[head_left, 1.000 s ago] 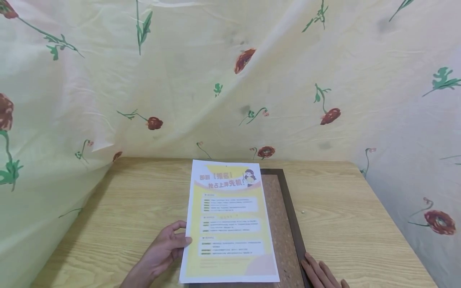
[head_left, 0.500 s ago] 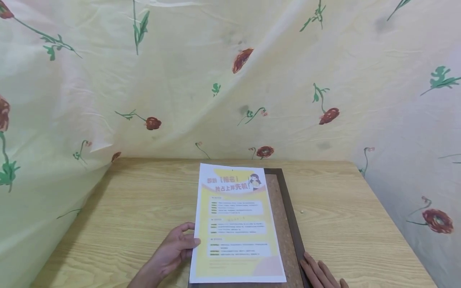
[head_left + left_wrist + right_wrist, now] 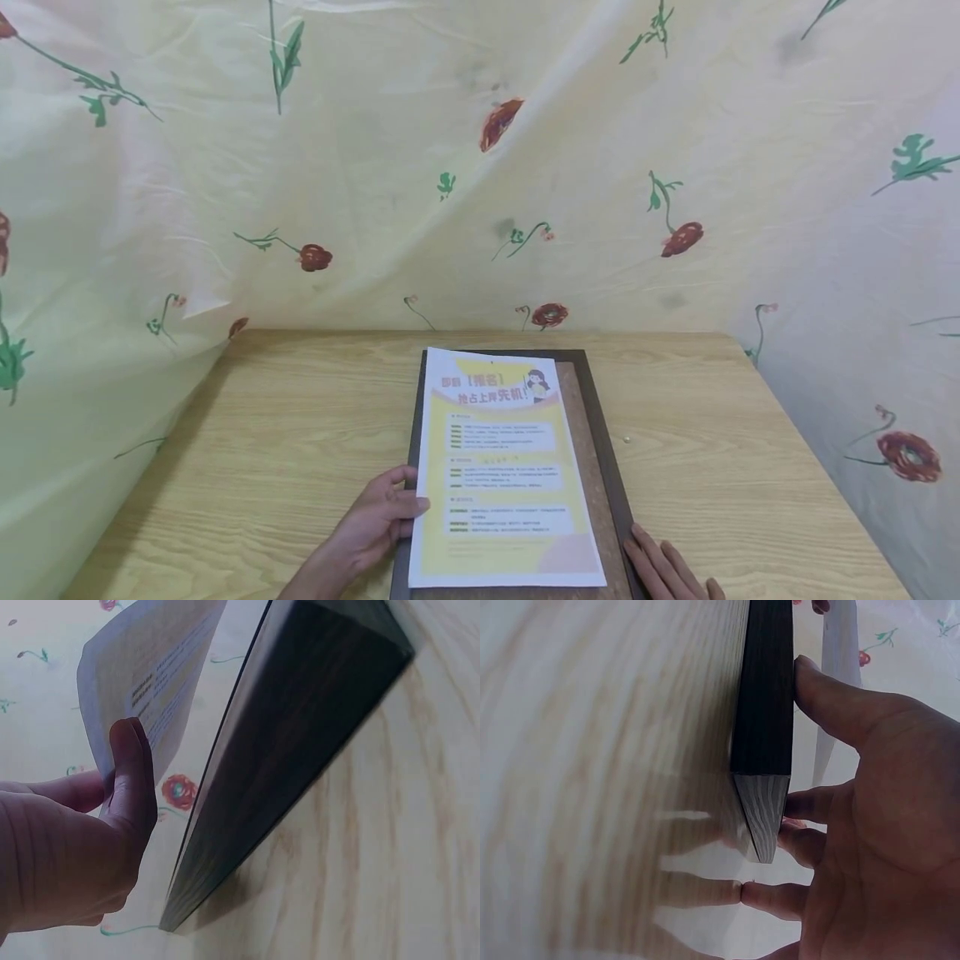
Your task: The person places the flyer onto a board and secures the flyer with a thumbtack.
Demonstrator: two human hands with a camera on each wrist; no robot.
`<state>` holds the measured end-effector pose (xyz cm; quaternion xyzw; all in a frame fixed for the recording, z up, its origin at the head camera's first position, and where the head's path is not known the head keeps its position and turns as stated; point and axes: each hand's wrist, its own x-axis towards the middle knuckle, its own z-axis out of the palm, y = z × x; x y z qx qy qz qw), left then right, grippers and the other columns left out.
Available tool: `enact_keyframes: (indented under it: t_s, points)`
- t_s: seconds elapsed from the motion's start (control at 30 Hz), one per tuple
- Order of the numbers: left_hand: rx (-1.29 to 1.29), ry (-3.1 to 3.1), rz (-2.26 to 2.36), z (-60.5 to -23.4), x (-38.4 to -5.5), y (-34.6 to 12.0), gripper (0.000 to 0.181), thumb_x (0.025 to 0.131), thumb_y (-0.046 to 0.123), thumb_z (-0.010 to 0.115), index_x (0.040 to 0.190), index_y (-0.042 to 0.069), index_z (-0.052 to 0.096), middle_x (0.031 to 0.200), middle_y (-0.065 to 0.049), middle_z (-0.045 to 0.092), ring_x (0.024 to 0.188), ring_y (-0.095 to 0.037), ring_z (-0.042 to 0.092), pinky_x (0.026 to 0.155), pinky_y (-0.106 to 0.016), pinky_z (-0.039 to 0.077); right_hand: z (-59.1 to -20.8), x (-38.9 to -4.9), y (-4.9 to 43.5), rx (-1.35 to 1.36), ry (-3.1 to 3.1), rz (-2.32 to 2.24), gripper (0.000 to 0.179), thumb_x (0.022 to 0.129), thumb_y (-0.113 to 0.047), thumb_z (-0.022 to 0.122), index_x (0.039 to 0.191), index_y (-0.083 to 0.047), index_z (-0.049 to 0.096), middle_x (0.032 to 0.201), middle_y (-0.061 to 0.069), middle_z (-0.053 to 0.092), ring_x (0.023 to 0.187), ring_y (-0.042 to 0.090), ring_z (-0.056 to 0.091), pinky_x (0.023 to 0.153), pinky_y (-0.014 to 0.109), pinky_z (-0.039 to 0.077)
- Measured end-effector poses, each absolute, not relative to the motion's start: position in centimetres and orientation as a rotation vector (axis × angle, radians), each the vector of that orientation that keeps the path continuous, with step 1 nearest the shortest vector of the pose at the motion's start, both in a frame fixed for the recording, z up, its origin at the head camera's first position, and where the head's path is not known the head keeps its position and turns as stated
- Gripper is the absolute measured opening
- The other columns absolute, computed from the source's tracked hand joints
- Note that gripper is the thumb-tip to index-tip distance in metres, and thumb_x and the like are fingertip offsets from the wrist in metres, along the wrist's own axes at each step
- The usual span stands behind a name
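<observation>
A white-and-yellow printed poster [image 3: 495,467] with a cartoon figure near its top is in the head view. It overlaps most of a cork board [image 3: 592,442] with a dark brown frame, leaving a cork strip bare on the right. My left hand [image 3: 375,525] pinches the poster's left edge, thumb on the printed face. In the left wrist view the poster [image 3: 150,667] bends and stands away from the frame [image 3: 285,727]. My right hand [image 3: 663,567] rests at the frame's lower right side, fingers fairly straight; its thumb [image 3: 832,697] touches the frame's edge.
The board lies on a wood-grain table [image 3: 300,433]. A small, pale round thing [image 3: 627,439] sits on the table right of the frame. A flowered cloth [image 3: 375,167] hangs behind the table and along both sides.
My left hand has moved to the right with the poster, which now covers more of the cork; the frame's left edge has come into view. My right hand stays at the frame.
</observation>
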<state>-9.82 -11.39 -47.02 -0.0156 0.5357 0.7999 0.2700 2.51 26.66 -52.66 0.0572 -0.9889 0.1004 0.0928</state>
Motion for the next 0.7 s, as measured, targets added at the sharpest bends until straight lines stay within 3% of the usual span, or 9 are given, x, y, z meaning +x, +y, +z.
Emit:
enact_keyframes:
  t_s: [0.7]
  points:
    - [-0.055,1.452,2.129,-48.0,-9.9,-9.8,0.045,0.090,-0.011,0.053,0.131,-0.014,0.036,0.116,-0.029,0.065,0.101,-0.039,0.067,0.084,-0.047,0.055,-52.7,2.5,26.4,0.162,-2.909,0.331,0.084,0.066,-0.070,0.074,0.127,-0.012,0.066,0.139,0.002,0.057,0.111,0.046,0.059,0.076,0.088,0.026]
